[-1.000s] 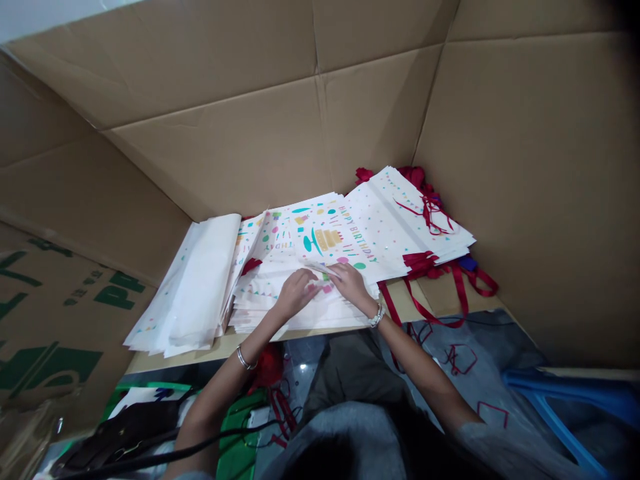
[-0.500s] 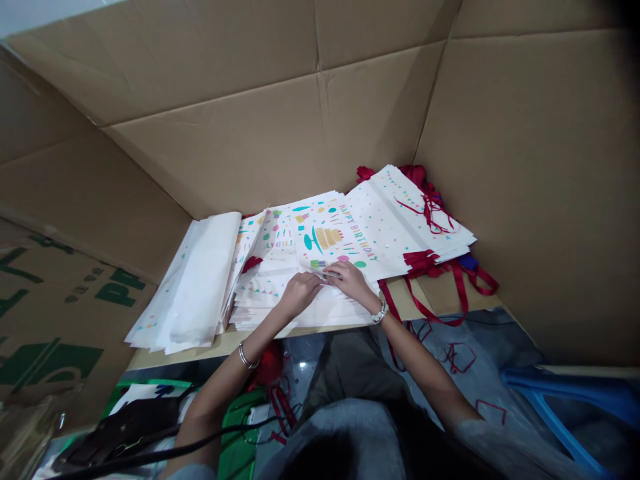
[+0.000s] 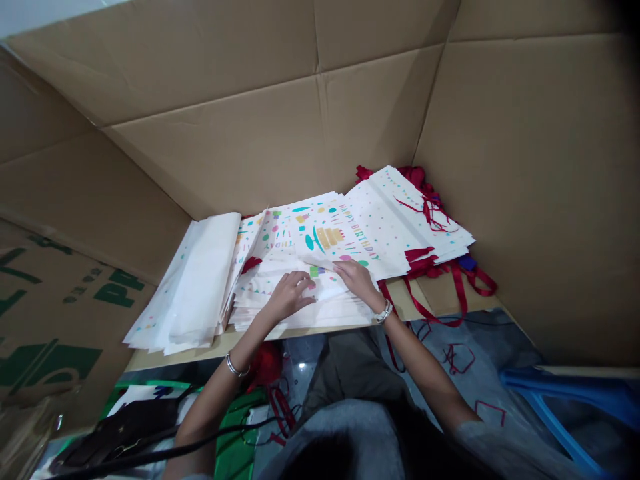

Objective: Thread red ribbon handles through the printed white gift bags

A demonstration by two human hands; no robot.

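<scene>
White flat paper gift bags [image 3: 330, 233] printed with a cake and "HAPPY BIRTHDAY" lie in overlapping piles on a low tan table [image 3: 435, 293]. My left hand [image 3: 289, 295] rests on the near pile, its fingers curled on the top sheet. My right hand [image 3: 356, 278] lies beside it with fingers pressed on the edge of the same top bag. Dark red ribbon handles [image 3: 425, 260] hang from the bags at the right. Both wrists wear bracelets.
A stack of plain white bags [image 3: 195, 287] lies at the left of the table. Tall cardboard walls [image 3: 280, 127] enclose the back and sides. A blue plastic stool [image 3: 565, 400] stands low at the right; a black strap and green bags [image 3: 240, 440] lie by my knees.
My left hand slid back toward me and a little left along the pile. My right hand shifted slightly right, and the top bag's near edge now lies flatter.
</scene>
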